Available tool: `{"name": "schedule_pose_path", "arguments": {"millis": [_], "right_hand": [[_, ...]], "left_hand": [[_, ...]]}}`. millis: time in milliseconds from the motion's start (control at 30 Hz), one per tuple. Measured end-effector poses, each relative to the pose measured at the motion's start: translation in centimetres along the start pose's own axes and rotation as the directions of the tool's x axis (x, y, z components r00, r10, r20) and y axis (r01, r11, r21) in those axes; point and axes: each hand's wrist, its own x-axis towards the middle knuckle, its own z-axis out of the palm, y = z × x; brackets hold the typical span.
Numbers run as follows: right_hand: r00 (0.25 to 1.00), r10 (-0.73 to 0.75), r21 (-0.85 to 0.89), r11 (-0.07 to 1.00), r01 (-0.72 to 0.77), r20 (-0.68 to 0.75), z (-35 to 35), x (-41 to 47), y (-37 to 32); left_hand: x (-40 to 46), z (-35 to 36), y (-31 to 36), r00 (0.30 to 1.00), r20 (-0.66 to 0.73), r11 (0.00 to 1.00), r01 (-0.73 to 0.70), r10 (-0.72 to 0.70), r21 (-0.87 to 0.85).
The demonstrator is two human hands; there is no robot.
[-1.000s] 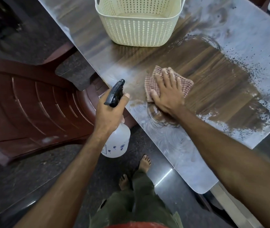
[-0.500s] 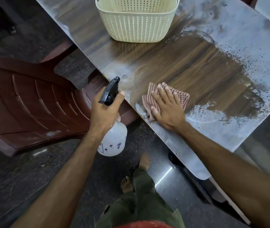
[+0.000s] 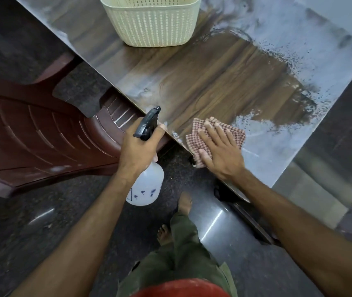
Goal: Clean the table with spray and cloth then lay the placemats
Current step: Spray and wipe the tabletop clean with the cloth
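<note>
Right hand (image 3: 221, 154), flat on cloth (image 3: 198, 139), dragged it from mid-tabletop (image 3: 213, 82) to 6 o'clock edge; left hand (image 3: 137, 151) gripped sprayer (image 3: 147, 183); wiping unfinished.

A person seen from above: both forearms (image 3: 312, 230) are bare, with no sleeves, watch or rings in view. Loose olive-green trousers (image 3: 183, 260) hang in folds down to bare feet (image 3: 185, 203), one ahead of the other. At the bottom edge, a strip of red garment (image 3: 181, 289) with a pale, dusty sheen.
</note>
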Motion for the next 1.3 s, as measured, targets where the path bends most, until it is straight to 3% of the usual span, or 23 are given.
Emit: {"name": "schedule_pose_path", "arguments": {"millis": [167,367,700,1067,1300], "right_hand": [[0.966,0.255,0.066,0.965,-0.252,-0.040,-1.0,2.0,0.7],[0.997,0.074,0.073,0.995,-0.075,0.007,0.4,-2.6,-1.5],[0.909,0.416,0.185,0.893,-0.409,0.004,-4.2,1.9,14.2],[0.917,0.395,0.179,0.900,-0.397,0.047,-5.8,3.9,17.1],[0.922,0.383,0.157,0.908,-0.387,0.059,-5.7,3.0,17.4]], "left_hand": [[-1.2,1.5,-1.1,0.995,0.100,0.999,0.008,-0.014,0.053],[-1.8,3.4,-1.0,0.981,0.192,0.997,-0.007,-0.008,0.077],[-2.7,7.6,-2.6,0.952,0.303,0.991,-0.077,0.040,0.111],[-3.3,12.0,-3.0,0.893,0.449,0.936,-0.137,-0.024,0.324],[-3.4,11.0,-3.0,0.848,0.528,0.923,-0.164,-0.049,0.349]]}}
